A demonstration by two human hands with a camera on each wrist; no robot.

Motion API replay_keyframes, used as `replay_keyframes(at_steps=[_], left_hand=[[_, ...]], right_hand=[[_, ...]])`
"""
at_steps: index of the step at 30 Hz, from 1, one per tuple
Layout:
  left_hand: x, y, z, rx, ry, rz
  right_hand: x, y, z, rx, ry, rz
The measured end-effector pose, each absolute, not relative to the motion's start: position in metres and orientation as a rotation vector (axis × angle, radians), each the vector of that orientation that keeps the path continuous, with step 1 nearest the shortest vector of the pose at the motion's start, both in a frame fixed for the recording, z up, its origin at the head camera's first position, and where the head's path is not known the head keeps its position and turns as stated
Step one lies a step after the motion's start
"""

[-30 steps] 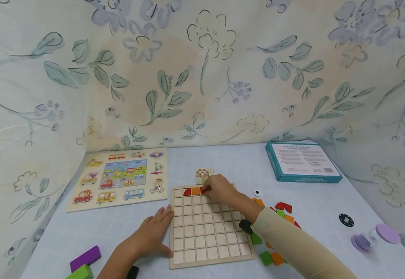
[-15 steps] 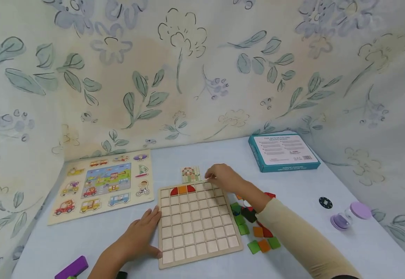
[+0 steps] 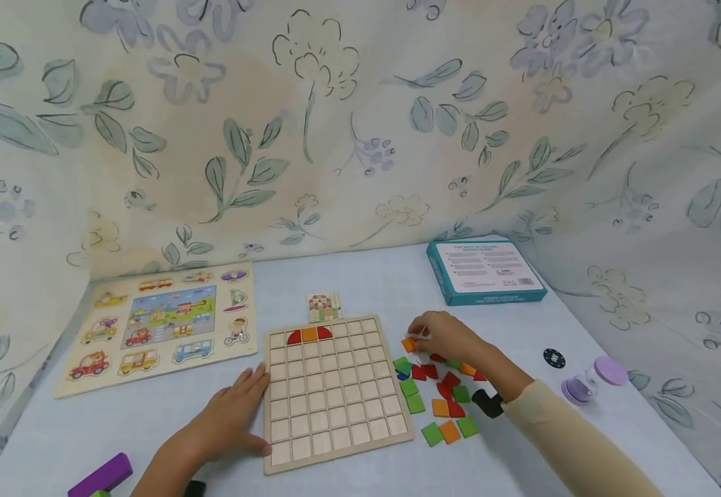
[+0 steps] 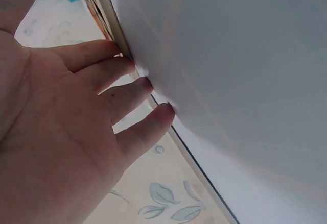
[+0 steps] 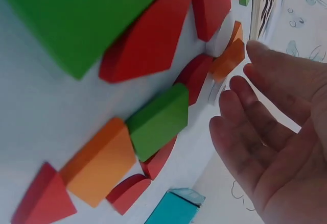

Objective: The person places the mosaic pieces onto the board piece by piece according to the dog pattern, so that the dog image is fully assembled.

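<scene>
My left hand (image 3: pixel 231 415) lies at the left edge of a wooden grid board (image 3: pixel 335 386), fingers spread and fingertips against its side; the left wrist view shows them along the edge. In the board's top row sit a red curved tile (image 3: pixel 294 337), an orange square tile (image 3: pixel 309 334) and another red curved tile (image 3: pixel 324 333). My right hand (image 3: pixel 444 336) is over the loose tiles right of the board, fingers loosely bent. Its fingertips are right at an orange tile (image 5: pixel 230 58) beside white round pieces (image 5: pixel 220 35); red (image 5: pixel 148 40) and green tiles (image 5: pixel 159 122) lie around.
A small picture card (image 3: pixel 324 307) lies behind the board. A vehicle puzzle (image 3: pixel 236 276) is at left, a purple block (image 3: pixel 101 475) at front left. At right are a teal box (image 3: pixel 487 273), a black disc (image 3: pixel 554 358) and a purple-lidded jar (image 3: pixel 590 381).
My right hand has left the board's top row, where a red tile now sits beside the orange one, and moved right to the loose tiles. The left hand stays at the board's edge.
</scene>
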State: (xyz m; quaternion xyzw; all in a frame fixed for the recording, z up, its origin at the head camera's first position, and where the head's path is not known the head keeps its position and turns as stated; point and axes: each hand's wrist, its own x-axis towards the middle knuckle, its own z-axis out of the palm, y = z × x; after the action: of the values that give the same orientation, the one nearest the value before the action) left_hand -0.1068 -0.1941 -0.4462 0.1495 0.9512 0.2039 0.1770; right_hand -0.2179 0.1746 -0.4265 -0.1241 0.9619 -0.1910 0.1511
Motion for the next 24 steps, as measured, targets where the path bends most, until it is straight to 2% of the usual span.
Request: replay_keyframes(at_steps=[10,18,24], left_hand=[[-0.108,-0.187,-0.448,0.459,2.677,0.631],[-0.1,-0.207,-0.449,0.394,2.72,0.586],[-0.107,-0.197,-0.449,0.439,2.715,0.599]], right_hand=[[-0.212,0.198,-0.432,-0.239,2.764,-0.496],[-0.213,0.195,-0.428,-0.291,2.713,-0.5],[-0.201,0.208,-0.431,-0.283,2.749,-0.434]])
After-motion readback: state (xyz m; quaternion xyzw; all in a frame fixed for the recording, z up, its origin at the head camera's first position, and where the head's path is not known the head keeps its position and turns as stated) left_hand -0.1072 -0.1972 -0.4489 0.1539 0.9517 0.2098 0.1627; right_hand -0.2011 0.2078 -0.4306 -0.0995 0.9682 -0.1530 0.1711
